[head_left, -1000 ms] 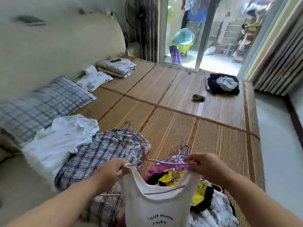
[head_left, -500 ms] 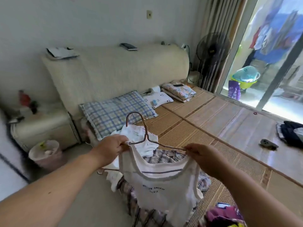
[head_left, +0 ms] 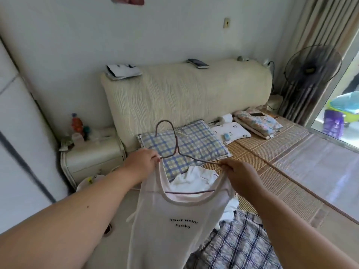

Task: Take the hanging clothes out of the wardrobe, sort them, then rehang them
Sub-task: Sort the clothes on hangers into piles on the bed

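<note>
A white tank top with small black lettering hangs on a thin wire hanger, held up over the bed. My left hand pinches the left shoulder strap and hanger end. My right hand grips the right strap and the hanger's other end. The hook stands upright between my hands. Below lie a white garment and a plaid shirt on the bed.
A checked pillow and folded bedding lie by the cream headboard. A nightstand with bottles stands at left beside a white wardrobe panel. A fan and glass door are at right.
My view has swung left from the mat and clothes pile toward the headboard and nightstand. Both hands have raised the tank top on its hanger, keeping their hold.
</note>
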Demonstrator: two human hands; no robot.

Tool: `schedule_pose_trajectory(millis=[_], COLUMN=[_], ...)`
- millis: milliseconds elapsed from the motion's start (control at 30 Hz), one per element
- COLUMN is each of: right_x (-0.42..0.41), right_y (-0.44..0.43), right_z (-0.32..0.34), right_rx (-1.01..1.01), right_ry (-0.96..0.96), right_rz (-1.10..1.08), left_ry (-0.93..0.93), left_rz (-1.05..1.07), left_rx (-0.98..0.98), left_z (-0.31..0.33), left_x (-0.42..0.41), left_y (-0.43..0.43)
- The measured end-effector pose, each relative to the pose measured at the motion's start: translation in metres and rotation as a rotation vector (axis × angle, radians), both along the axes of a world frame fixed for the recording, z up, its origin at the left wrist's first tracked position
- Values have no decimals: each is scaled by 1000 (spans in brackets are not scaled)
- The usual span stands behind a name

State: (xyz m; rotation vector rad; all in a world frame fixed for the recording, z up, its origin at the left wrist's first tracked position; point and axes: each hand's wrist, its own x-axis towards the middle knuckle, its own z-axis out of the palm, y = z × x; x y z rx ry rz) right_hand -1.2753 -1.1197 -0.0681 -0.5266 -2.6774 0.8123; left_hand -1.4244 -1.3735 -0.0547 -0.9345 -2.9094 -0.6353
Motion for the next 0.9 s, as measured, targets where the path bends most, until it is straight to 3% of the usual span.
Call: schedule_pose_trajectory(millis=[433,667,900], right_x=[-275,-390,-499], right_y=[61,99,128], right_z=[-51,-68,-142], right_rx=[5,1,-1], right_ry=[-274,-263,-383], right_rz=[139,60,-95], left_ry=[-146,-111,-201], left_rz=[90,63,-82], left_rx=[-68,-106,-218], left_z=[-46,-54,-121], left_x=[-250,-378,-516], left_y=[47,94,151])
